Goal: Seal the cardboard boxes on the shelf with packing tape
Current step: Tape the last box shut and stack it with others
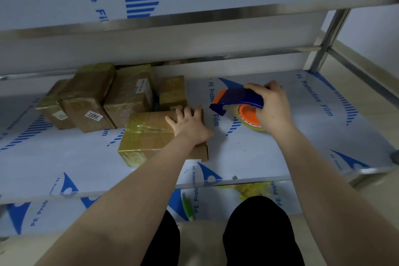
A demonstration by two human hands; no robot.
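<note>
My left grip (190, 125) lies flat on the brown cardboard box (149, 136) on the steel shelf (280, 153). Right of that box, my right grip (273, 108) clasps the blue-orange plastic tape dispenser (235, 99). I should pin the flaps and tape straight.

**Tally by kind**

Five brown tape-wrapped cardboard boxes: four bunched far left, namely the leftmost box (54, 107), "7202" box (86, 99), tall labelled box (129, 95) and small far box (172, 90), plus one near box (149, 138). One blue-and-orange plastic tape dispenser (237, 98), right. Two bare hands: left hand (190, 125), right hand (274, 106).
</note>
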